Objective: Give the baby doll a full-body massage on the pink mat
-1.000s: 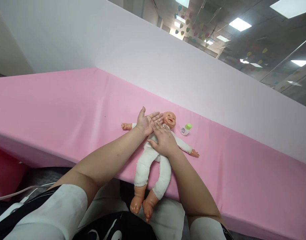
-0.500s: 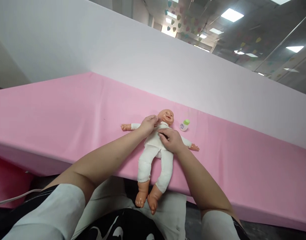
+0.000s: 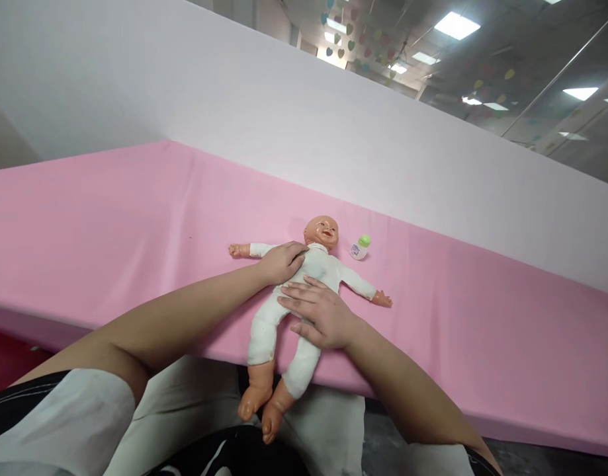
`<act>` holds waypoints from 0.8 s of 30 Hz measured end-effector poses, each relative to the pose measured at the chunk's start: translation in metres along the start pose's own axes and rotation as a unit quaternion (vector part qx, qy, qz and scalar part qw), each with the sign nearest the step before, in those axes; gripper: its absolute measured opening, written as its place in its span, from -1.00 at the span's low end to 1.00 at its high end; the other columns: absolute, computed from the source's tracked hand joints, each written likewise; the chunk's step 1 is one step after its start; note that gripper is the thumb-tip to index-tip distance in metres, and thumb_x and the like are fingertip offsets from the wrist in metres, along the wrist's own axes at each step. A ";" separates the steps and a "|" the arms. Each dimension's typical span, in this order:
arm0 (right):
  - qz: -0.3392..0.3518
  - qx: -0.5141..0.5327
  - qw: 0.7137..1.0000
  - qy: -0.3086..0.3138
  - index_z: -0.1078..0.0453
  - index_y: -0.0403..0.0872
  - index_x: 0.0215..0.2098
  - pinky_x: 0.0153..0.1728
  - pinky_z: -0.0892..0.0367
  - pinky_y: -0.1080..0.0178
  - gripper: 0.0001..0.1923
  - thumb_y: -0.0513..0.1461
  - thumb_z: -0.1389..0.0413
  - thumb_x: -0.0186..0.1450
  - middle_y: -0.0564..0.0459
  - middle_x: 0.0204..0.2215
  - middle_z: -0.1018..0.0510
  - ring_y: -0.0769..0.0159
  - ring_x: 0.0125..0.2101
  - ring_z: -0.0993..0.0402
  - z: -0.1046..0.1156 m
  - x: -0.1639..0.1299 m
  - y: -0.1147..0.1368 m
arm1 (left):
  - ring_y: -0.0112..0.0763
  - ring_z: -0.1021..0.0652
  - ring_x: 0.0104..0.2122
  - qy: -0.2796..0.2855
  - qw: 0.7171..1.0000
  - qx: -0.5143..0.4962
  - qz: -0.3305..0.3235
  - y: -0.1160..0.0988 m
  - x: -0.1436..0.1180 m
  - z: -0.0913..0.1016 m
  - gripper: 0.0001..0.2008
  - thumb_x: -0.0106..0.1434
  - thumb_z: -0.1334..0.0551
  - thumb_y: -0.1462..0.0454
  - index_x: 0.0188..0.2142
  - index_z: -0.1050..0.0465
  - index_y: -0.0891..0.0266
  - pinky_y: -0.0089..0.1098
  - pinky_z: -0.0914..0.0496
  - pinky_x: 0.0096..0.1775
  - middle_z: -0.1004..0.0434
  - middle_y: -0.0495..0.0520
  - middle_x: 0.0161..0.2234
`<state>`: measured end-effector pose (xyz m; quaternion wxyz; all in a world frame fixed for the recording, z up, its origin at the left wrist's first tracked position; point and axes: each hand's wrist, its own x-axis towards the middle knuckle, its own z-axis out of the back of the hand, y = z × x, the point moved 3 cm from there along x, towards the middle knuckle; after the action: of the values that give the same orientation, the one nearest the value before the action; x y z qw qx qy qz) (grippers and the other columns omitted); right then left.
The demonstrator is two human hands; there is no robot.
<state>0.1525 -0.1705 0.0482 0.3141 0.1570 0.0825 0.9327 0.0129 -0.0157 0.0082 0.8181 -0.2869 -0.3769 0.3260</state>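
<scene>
Doll (image 3: 319,266) lies face up on the pink cover (image 3: 492,317), its head just left of the green-capped bottle (image 3: 360,247) and its feet on the wearer's side of it, past the cover's near edge. It should handle as a light thing, with a soft, stuffed-looking body in white cloth that probably gives under pressure; head, hands and feet look like glossy, harder plastic, likely slicker to grip. The cloth trunk, left of and nearer the wearer than the bottle, seems the best hold, with support for the head beside the bottle. Left hand (image 3: 282,262) lies loosely across the chest, left of the bottle, unclenched; whether it presses cannot be told. Right hand (image 3: 322,316) is spread, palm down, over belly and hip, nearer the wearer than the bottle, gripping nothing visible. Half a second ago the right hand was curled on the chest, closer to the bottle, and the left was up by the neck; the feet appear to have swung further left of the bottle, which has stayed beside the head
</scene>
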 end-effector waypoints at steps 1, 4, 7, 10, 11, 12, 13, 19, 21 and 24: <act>-0.001 0.001 1.000 0.003 -0.34 0.00 0.39 0.50 0.07 -0.07 -0.39 0.08 -0.06 0.49 -0.10 0.38 -0.43 0.12 0.42 -0.27 0.000 0.000 0.001 | 0.02 -0.55 0.14 -0.001 1.000 -0.013 0.008 -0.001 0.000 0.001 -0.63 0.34 -0.22 0.11 0.07 -0.60 0.09 0.06 -0.28 0.34 -0.61 0.19 0.10; -0.028 -0.005 1.000 0.012 -0.25 0.00 0.46 0.52 0.20 -0.13 -0.24 0.19 -0.10 0.45 -0.10 0.41 -0.37 0.06 0.48 -0.14 0.000 -0.004 -0.007 | 0.03 -0.55 0.15 -0.004 0.999 -0.033 0.019 -0.002 -0.001 0.002 -0.63 0.33 -0.24 0.10 0.07 -0.61 0.08 0.05 -0.26 0.36 -0.61 0.19 0.11; -0.091 -0.020 0.995 0.023 -0.16 0.03 0.50 0.52 0.31 -0.26 -0.20 0.23 -0.04 0.46 -0.08 0.50 -0.18 -0.03 0.54 0.07 0.001 -0.010 -0.025 | 0.04 -0.55 0.16 -0.006 0.999 -0.034 0.019 0.000 -0.003 0.002 -0.62 0.35 -0.23 0.09 0.09 -0.60 0.09 0.04 -0.27 0.35 -0.60 0.19 0.13; -0.159 -0.020 0.987 0.017 -0.04 0.03 0.55 0.50 0.32 -0.32 -0.22 0.19 0.03 0.51 -0.08 0.55 -0.03 -0.05 0.56 0.18 0.003 -0.014 -0.048 | 0.04 -0.55 0.16 -0.009 1.000 -0.015 0.010 0.002 -0.005 0.000 -0.61 0.39 -0.18 0.07 0.10 -0.60 0.10 0.06 -0.29 0.34 -0.60 0.21 0.12; -0.184 -0.020 0.983 0.011 -0.02 0.02 0.56 0.50 0.31 -0.33 -0.23 0.17 0.05 0.53 -0.08 0.56 -0.01 -0.05 0.56 0.19 0.005 -0.016 -0.057 | 0.04 -0.55 0.16 -0.010 1.000 -0.005 0.005 0.002 -0.006 -0.001 -0.60 0.40 -0.16 0.07 0.11 -0.59 0.11 0.06 -0.30 0.34 -0.60 0.21 0.13; -0.211 -0.019 0.977 0.001 -0.01 0.00 0.56 0.50 0.30 -0.33 -0.24 0.15 0.06 0.54 -0.09 0.56 0.01 -0.05 0.56 0.20 0.006 -0.017 -0.065 | 0.04 -0.55 0.16 -0.011 1.000 0.006 -0.001 0.002 -0.006 -0.002 -0.60 0.42 -0.14 0.07 0.12 -0.58 0.11 0.06 -0.30 0.33 -0.60 0.22 0.13; -0.238 -0.018 0.971 -0.012 -0.01 -0.01 0.56 0.49 0.26 -0.32 -0.25 0.13 0.08 0.55 -0.10 0.56 0.02 -0.05 0.56 0.20 0.007 -0.019 -0.074 | 0.04 -0.55 0.16 -0.013 1.000 0.015 -0.005 0.001 -0.007 -0.003 -0.59 0.43 -0.12 0.07 0.12 -0.58 0.12 0.07 -0.31 0.33 -0.60 0.22 0.13; -0.340 -0.008 0.937 -0.074 -0.07 -0.01 0.54 0.46 -0.04 -0.18 -0.38 -0.03 0.16 0.59 -0.10 0.50 -0.21 0.04 0.48 -0.14 0.014 -0.027 -0.098 | 0.05 -0.52 0.19 -0.024 1.000 0.014 -0.004 -0.007 -0.010 0.001 -0.60 0.42 -0.13 0.08 0.11 -0.58 0.13 0.08 -0.29 0.35 -0.58 0.23 0.15; -0.355 -0.017 0.931 -0.083 -0.15 0.01 0.51 0.39 -0.20 -0.09 -0.42 -0.09 0.16 0.58 -0.06 0.44 -0.33 0.06 0.40 -0.29 0.017 -0.026 -0.097 | 0.05 -0.52 0.19 -0.028 0.999 -0.013 -0.012 -0.014 -0.013 0.005 -0.61 0.39 -0.18 0.06 0.08 -0.60 0.12 0.08 -0.28 0.36 -0.60 0.23 0.13; -0.372 -0.039 0.923 -0.089 -0.27 0.09 0.43 0.21 -0.37 0.02 -0.47 -0.17 0.13 0.54 0.00 0.29 -0.52 0.07 0.21 -0.51 0.019 -0.026 -0.095 | 0.07 -0.54 0.17 0.009 0.995 -0.087 -0.056 -0.034 -0.024 0.010 -0.65 0.29 -0.31 0.02 -0.03 -0.67 0.07 0.09 -0.24 0.38 -0.65 0.22 0.06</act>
<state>0.2322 -0.1103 0.0360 0.6500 0.1852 0.0697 0.7337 0.0032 -0.0523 0.0276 0.8105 -0.3385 -0.4119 0.2426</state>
